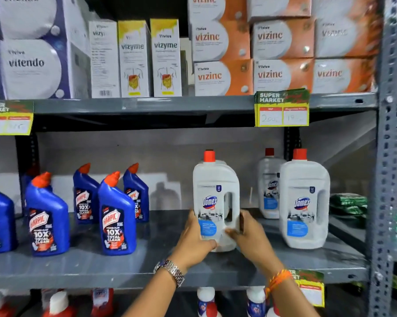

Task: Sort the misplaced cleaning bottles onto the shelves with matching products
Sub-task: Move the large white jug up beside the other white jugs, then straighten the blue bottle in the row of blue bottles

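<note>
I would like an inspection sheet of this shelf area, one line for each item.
Surface: grey metal shelf, middle level, bare patches at the front.
Job's things: white Domex bottle, upright on the shelf, red cap; two more Domex bottles to its right; blue Harpic bottles to its left.
Clutter: nothing seen.
Grippers: left hand and right hand both grip the held Domex bottle low down, fingers wrapped on its front.
Cables: nothing seen.
Surroundings: boxes on the shelf above; price tag; more bottles below; green packs at the right.
</note>
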Demonstrator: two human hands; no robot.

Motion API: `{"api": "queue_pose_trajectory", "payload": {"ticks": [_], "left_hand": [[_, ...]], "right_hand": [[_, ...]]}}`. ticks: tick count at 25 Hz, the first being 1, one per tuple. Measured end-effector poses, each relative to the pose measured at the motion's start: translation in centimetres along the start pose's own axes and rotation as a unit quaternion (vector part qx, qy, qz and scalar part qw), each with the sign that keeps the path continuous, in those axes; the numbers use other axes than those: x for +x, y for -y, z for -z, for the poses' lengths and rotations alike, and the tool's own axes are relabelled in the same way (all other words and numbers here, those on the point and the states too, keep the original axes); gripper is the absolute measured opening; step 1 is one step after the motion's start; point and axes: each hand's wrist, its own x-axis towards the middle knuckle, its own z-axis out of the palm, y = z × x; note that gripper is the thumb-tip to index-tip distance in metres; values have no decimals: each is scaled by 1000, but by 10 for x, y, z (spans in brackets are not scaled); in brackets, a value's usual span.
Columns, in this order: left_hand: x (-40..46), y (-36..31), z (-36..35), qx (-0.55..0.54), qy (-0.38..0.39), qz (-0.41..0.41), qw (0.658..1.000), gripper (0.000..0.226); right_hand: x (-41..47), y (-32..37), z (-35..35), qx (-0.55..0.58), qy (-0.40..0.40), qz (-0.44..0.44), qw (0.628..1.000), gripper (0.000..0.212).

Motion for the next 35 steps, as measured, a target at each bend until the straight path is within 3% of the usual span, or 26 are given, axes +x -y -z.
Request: {"api": "queue_pose_trajectory", "payload": {"ticks": [6, 12, 14, 16, 18, 20, 21, 23, 25, 27, 29, 35], "left_hand": [[-6, -15, 4, -27, 26, 19, 999, 70], [-20, -20, 10, -18, 30, 20, 999, 79], [-37, -14, 24, -3, 20, 34, 999, 92], [-56, -2, 50, 22, -98, -4, 995, 94], [-75, 15, 82, 25, -278, -71, 958, 82], [-86, 30, 115, 1, -382, -72, 921, 76], [-87, 39, 131, -12, -393, -39, 919, 78], [-82, 50, 161, -32, -344, 60, 936, 91], [-73, 59, 180, -33, -266, 131, 955, 104], [-69, 60, 185, -30, -195, 158, 967, 97], [-71, 56, 184, -23, -159, 144, 976, 75], [-69, 60, 194, -17, -133, 123, 983, 55]], "right_hand": [[-4, 2, -7, -64, -11, -42, 997, 38], [-13, 13, -1, -51, -3, -66, 997, 49], [-24, 21, -5, -27, -50, -30, 998, 61], [-37, 39, -19, -3, -147, 32, 989, 71], [-45, 61, -46, 42, -186, 73, 979, 70], [-44, 85, -84, 72, -123, 79, 987, 66], [-39, 95, -104, 79, -61, 69, 993, 67], [-24, 115, -145, 76, 61, 33, 995, 68], [-11, 125, -179, 38, 109, 13, 993, 58], [-5, 130, -204, -8, 107, -2, 994, 46], [-1, 130, -217, -35, 85, -13, 996, 37], [5, 131, -231, -77, 53, -15, 995, 36]]}}
